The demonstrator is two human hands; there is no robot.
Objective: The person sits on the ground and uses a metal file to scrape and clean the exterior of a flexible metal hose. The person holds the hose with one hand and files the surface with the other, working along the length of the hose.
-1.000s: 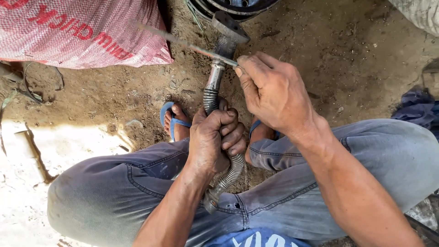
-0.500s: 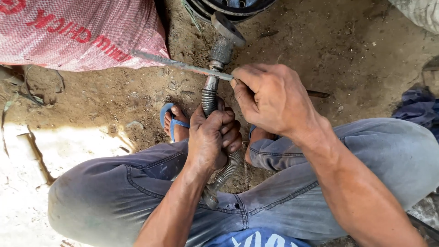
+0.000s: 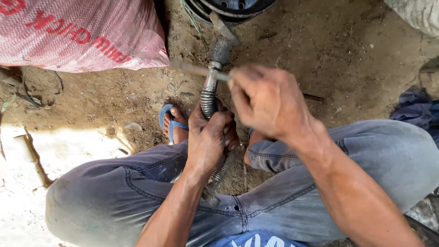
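Note:
I squat on a dirt floor. My left hand [image 3: 211, 136] is wrapped around a ribbed, spring-covered metal hose [image 3: 209, 98] that runs from between my knees up to a dark fitting [image 3: 220, 48]. My right hand [image 3: 270, 100] grips a thin metal blade [image 3: 194, 69] laid crosswise on the hose just above my left fist. The blade and right hand are motion-blurred. The hose's lower end [image 3: 215, 183] sticks out below my left hand, over my trousers.
A red woven sack [image 3: 77, 32] lies at the upper left. A dark round metal part [image 3: 233, 7] sits at the top edge. My foot in a blue sandal [image 3: 173, 122] rests beside the hose. Dark blue cloth [image 3: 418, 107] lies at right.
My right hand has slid the blade back and forth across the hose, pulling toward the right. My left hand keeps the same hold on the hose.

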